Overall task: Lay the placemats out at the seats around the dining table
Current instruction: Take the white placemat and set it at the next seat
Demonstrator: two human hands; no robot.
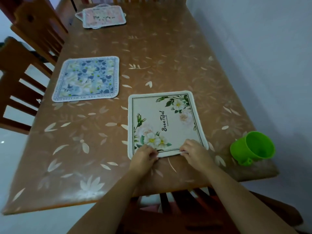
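- Head view: the cream mat [168, 119] lies flat, print up, on the table [67, 149], close to the near edge and right of its middle.
- The left hand [145, 156] pinches the mat's near hem by its left corner.
- The right hand [194, 152] pinches the same hem further right, where it lifts slightly.
- A blue mat [87, 79] lies flat at the left edge, before a chair [18, 85].
- A stack of mats [104, 16] sits at the far edge.
- A green cup [253, 147] sits by the near right corner, apart from the cream mat.

Cream placemat [175, 122], blue placemat [86, 80], pink stack [104, 16], flat.
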